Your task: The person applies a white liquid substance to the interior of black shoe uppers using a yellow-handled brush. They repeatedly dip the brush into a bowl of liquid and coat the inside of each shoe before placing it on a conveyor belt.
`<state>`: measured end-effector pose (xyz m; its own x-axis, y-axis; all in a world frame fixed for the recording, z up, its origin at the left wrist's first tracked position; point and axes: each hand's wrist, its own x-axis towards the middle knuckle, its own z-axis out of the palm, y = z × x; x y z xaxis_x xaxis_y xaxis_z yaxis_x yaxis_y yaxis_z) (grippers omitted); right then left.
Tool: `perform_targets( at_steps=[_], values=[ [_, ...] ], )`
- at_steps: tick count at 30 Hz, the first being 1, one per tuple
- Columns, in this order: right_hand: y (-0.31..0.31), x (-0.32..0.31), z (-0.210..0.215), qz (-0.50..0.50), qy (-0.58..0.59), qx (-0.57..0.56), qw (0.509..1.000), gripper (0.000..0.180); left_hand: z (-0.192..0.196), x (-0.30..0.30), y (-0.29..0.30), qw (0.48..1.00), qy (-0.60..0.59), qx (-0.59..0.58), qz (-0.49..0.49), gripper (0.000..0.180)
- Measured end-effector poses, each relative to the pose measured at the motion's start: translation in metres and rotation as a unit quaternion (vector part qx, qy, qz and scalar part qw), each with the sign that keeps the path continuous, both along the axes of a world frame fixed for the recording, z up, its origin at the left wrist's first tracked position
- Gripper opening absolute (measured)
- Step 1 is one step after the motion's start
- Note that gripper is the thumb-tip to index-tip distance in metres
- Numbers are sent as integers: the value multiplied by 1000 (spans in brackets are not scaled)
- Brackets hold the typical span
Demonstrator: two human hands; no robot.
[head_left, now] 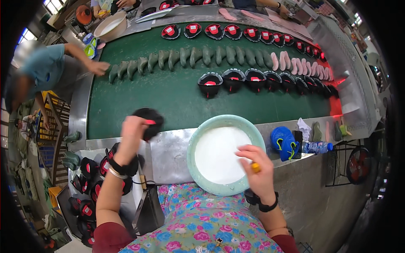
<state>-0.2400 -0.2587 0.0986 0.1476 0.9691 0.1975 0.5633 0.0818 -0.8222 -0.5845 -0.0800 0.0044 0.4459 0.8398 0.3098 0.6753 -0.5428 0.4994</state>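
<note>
My left hand (131, 137) grips a black shoe upper (152, 119) with a red part, holding it over the near edge of the green conveyor belt (177, 109). Closed round a tool with a yellow handle end (255, 168), my right hand (262, 173) is at the right side of a pale green basin (193, 158). White liquid (219, 156) fills much of that basin. The tool's working end is hidden. More black and red shoe uppers (88, 168) lie piled left of my left forearm.
On the belt stand rows of black uppers (209, 83), dark green shoe lasts (196, 57) and pink insoles (283, 60). A co-worker (46, 61) reaches in from the left. A blue shoe (282, 141) and a water bottle (317, 147) sit right of the basin.
</note>
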Motion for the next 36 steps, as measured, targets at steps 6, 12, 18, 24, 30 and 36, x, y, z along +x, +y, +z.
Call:
perform_targets(
  at_steps=[6, 12, 18, 24, 30, 36],
  values=[
    [8, -44, 2, 154, -42, 11, 987, 40, 97, 105, -96, 963, -78, -57, -252, 23],
    [-16, -29, 7, 152, 7, 23, 988, 30, 110, 87, -120, 958, -222, -137, -122, 64],
    [-28, -32, 15, 333, 57, -170, 926, 26, 75, 90, -171, 868, -279, -370, -177, 73],
    [-39, 0, -7, 125, 120, -145, 974, 18, 51, 67, -205, 748, -314, -547, -208, 45],
    [-37, 43, -73, -141, 43, -185, 972, 27, 48, 40, -215, 700, -268, -647, -140, 21],
    [-32, 18, -125, -100, -14, -170, 980, 17, 29, 66, -186, 675, -352, -646, -55, 45]
  ],
)
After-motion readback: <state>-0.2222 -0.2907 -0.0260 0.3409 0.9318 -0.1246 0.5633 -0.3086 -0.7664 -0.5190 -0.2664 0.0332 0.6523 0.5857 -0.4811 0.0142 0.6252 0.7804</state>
